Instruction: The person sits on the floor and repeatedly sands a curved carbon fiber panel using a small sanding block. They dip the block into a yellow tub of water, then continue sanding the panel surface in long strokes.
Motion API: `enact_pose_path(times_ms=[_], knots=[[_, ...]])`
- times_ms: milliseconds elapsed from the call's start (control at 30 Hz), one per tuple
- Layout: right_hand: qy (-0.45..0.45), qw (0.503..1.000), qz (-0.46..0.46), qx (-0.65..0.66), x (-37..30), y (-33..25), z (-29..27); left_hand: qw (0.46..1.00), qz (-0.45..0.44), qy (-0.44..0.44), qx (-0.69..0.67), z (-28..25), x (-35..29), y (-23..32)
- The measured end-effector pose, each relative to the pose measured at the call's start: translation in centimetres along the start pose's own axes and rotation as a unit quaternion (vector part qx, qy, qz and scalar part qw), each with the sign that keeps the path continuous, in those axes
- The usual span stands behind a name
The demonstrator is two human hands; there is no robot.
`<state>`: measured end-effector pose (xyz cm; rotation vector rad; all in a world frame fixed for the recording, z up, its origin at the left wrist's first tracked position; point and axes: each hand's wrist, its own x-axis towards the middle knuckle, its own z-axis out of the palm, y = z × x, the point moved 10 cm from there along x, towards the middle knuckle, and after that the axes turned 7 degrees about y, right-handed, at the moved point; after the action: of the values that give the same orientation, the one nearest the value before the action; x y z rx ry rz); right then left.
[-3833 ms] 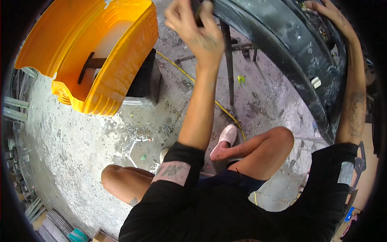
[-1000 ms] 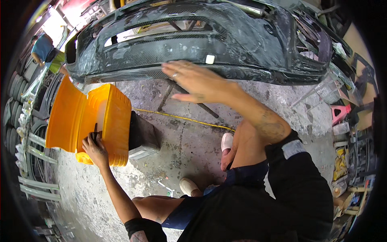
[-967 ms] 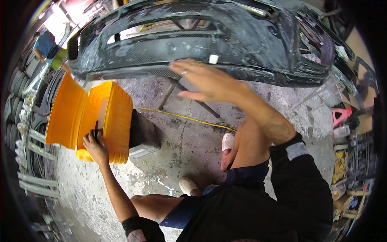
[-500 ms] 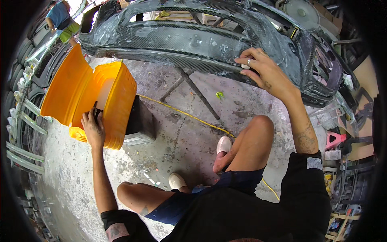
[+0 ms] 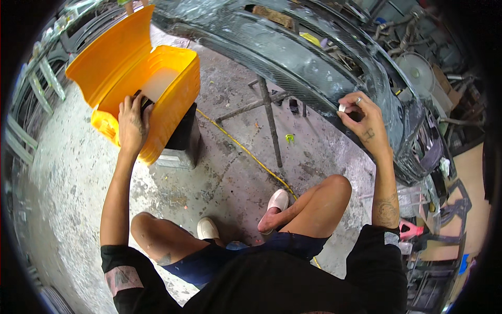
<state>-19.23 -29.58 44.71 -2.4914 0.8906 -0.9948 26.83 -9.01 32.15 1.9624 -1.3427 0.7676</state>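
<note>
- Our left hand (image 5: 132,124) curls its fingers over the near rim of the open yellow bin (image 5: 172,99), touching a dark thing inside.
- Our right hand (image 5: 361,118) pinches a small white piece (image 5: 342,108) against the lower edge of the dark car bumper (image 5: 314,63).
- The bin sits on a dark block (image 5: 184,137) on the concrete floor (image 5: 230,172).
</note>
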Motion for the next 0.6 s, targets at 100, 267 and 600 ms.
enact_pose_path(times_ms=[100,267,600], knots=[[0.012,0.991,-0.13,-0.012,2.9,-5.0,2.6,1.0,-0.008,0.015,0.0,-1.3,0.5,-0.2],[-0.064,0.955,-0.283,-0.061,7.9,-8.3,11.5,0.999,-0.014,0.023,-0.018,-0.6,0.2,-0.2],[-0.196,0.89,-0.368,-0.186,15.6,-12.8,23.8,0.998,-0.057,0.008,-0.017,-0.9,0.1,-1.5]])
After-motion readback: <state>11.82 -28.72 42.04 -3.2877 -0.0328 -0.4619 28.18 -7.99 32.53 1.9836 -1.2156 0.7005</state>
